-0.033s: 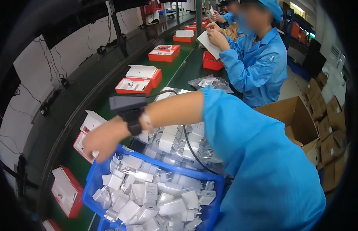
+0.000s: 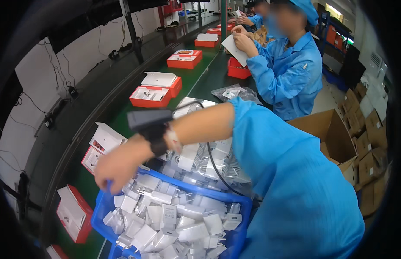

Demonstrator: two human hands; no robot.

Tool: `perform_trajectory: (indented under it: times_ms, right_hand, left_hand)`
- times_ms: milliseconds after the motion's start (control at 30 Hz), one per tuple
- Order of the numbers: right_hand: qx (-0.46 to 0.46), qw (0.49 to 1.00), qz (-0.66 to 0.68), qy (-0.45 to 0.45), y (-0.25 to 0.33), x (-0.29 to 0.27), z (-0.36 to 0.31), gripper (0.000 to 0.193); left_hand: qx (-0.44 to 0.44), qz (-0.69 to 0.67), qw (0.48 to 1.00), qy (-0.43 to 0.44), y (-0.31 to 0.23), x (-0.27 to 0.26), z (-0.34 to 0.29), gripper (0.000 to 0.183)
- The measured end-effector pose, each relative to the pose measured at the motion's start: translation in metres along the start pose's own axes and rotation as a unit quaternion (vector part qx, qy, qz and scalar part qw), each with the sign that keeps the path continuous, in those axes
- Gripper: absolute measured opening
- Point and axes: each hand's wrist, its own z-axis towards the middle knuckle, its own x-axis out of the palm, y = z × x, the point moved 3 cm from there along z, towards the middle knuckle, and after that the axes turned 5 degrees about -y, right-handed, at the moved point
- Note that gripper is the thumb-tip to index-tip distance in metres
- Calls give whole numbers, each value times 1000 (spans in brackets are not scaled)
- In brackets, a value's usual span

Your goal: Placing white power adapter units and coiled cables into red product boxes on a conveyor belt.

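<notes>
My right hand (image 2: pixel 118 168), blurred, hangs over the left far corner of a blue plastic bin (image 2: pixel 177 183). Blue shows in a gap between its fingers, and I see nothing held in it. A dark box-shaped device (image 2: pixel 148 118) is strapped at that wrist. White power adapters (image 2: pixel 170 216) with prongs fill the bin in a loose heap. Just beyond the hand, an opened red box (image 2: pixel 92 159) with a white lid stands on the green belt. My left hand is out of view.
Bundled white cables (image 2: pixel 194 157) in clear bags lie behind the bin, crossed by a black cord (image 2: pixel 213 162). More red boxes (image 2: pixel 151 97) line the conveyor. A co-worker (image 2: pixel 286 73) in blue holds a white sheet. An open carton (image 2: pixel 332 138) stands at right.
My right hand has shifted slightly right and nearer, from beside the opened red box to over the bin's corner. A small white patch at its fingertips no longer shows.
</notes>
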Motion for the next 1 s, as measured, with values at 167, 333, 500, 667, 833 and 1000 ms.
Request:
perform_trajectory:
  times_ms: [167, 333, 500, 667, 833, 1000]
  right_hand:
    - [-131, 989, 58, -34, 36, 74, -25, 42]
    - [-161, 981, 103, -29, 32, 85, -23, 38]
    - [-140, 981, 132, -8, 27, 68, -34, 39]
    - [-152, 970, 190, 24, 30, 73, -28, 49]
    - [-235, 958, 162, -3, 38, 85, -23, 60]
    - [-132, 969, 206, -26, 39, 70, -31, 50]
  left_hand:
    - [30, 1, 999, 13, 3, 1, 5, 32]
    - [-3, -56, 998, 15, 7, -8, -6, 33]
    - [47, -61, 997, 6, 11, 16, 12, 17]
    - [-11, -126, 992, 20, 16, 19, 9, 17]
    - [53, -69, 996, 6, 64, 0, 22, 19]
    - [-27, -75, 997, 9, -6, -4, -9, 29]
